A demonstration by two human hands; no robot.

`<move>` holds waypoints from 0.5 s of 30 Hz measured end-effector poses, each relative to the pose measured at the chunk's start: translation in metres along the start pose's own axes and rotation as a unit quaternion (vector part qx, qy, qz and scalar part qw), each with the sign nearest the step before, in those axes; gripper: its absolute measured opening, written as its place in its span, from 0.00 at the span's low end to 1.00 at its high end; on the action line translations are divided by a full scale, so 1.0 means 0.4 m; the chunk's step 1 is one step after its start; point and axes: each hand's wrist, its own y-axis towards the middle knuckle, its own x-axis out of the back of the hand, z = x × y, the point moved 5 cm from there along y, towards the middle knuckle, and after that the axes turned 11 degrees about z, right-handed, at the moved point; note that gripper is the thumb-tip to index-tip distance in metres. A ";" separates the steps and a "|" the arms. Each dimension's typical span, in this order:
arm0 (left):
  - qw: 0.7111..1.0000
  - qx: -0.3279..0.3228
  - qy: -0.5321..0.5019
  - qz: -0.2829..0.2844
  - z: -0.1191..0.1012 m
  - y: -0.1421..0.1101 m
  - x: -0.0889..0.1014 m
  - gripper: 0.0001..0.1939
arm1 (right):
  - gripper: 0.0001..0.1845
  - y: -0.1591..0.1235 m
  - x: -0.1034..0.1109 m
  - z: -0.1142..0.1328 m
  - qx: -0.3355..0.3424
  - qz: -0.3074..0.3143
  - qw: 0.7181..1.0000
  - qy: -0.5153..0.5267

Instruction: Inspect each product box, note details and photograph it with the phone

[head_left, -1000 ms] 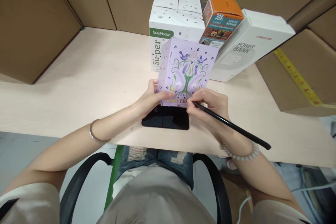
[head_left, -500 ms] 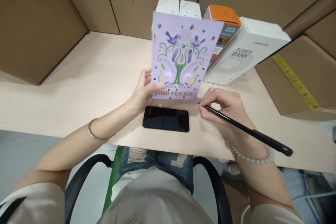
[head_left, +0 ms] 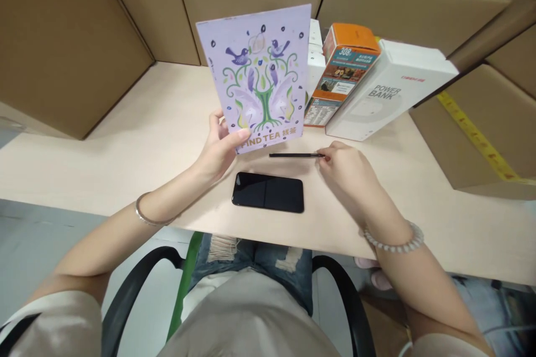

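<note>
My left hand [head_left: 220, 142] grips the lower left corner of a lilac "FIND TEA" card [head_left: 262, 75], thumb on its front. The card stands tilted above the table, printed with two birds and a green plant; whether it opens or has thickness I cannot tell. In the fingers of my right hand [head_left: 345, 164] is one end of a slim black pen [head_left: 293, 155], which points left, level with the tabletop. A black smartphone [head_left: 268, 192] lies screen up on the table, nearer to me than the pen.
Behind the card stand white boxes [head_left: 315, 61], partly hidden. To their right are an orange box [head_left: 345, 70] and a leaning white power bank box [head_left: 391, 89]. Cardboard boxes wall the back and sides; one at right [head_left: 486, 134] carries yellow tape. The pale table's [head_left: 138, 162] front edge faces me.
My left hand has moved the card left and tilted it, uncovering more of the orange box. The pen has swung round in my right hand, from pointing toward lower right to lying leftward.
</note>
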 end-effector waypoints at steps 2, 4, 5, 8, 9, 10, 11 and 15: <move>1.000 -0.010 0.014 -0.010 -0.007 -0.019 0.030 0.38 | 0.22 0.001 -0.006 0.004 -0.016 0.025 0.999 -0.036; 0.999 -0.018 0.018 -0.023 -0.012 -0.035 0.061 0.38 | 0.22 0.001 -0.013 0.009 -0.035 0.047 0.996 -0.066; 0.999 -0.021 0.013 -0.031 -0.012 -0.040 0.074 0.37 | 0.22 0.000 -0.015 0.012 -0.043 0.053 0.995 -0.077; 0.998 -0.025 -0.022 -0.055 -0.004 -0.043 0.099 0.36 | 0.22 -0.008 -0.015 0.026 -0.050 0.045 0.993 -0.093; 0.997 -0.023 -0.035 -0.065 0.001 -0.041 0.103 0.35 | 0.22 -0.013 -0.013 0.032 -0.046 0.034 0.994 -0.091; 0.996 -0.021 -0.047 -0.075 0.006 -0.039 0.105 0.34 | 0.22 -0.018 -0.011 0.040 -0.035 0.020 0.996 -0.083; 0.995 -0.019 -0.056 -0.084 0.010 -0.037 0.106 0.34 | 0.21 -0.023 -0.011 0.053 -0.008 0.010 0.997 -0.071; 0.990 -0.004 -0.084 -0.116 0.022 -0.032 0.106 0.34 | 0.30 -0.052 -0.043 0.130 0.230 0.039 0.972 0.010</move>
